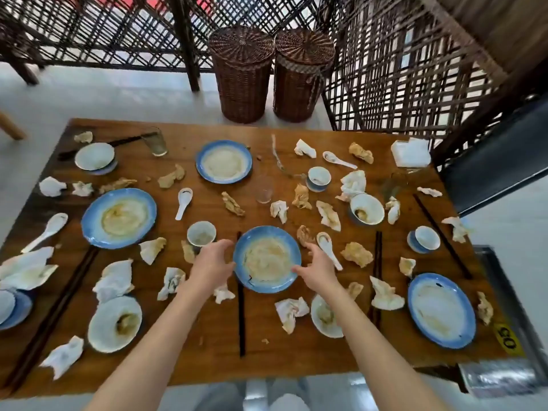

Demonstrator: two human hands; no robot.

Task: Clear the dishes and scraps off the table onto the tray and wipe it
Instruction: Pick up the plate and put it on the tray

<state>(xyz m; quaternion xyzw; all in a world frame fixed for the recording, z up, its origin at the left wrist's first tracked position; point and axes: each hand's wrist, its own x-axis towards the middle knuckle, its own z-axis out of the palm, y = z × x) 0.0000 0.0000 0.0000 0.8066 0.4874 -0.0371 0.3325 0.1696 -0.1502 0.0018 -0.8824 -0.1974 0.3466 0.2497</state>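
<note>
The left hand [211, 264] and right hand [317, 266], fingers spread and holding nothing, flank the blue plate [267, 259] mid-surface. Its greasy film could slip; lifting may snag the chopstick [240, 307] or knock the spoon [327, 247] alongside.

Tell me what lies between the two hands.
In the head view, the blue-rimmed plate smeared with food residue lies between the left hand and the right hand, one hand at each side of its rim; nothing else sits in that stretch.

Glossy plate [267, 259] — wood table [207, 336] (wicker baskets [241, 75])
</note>
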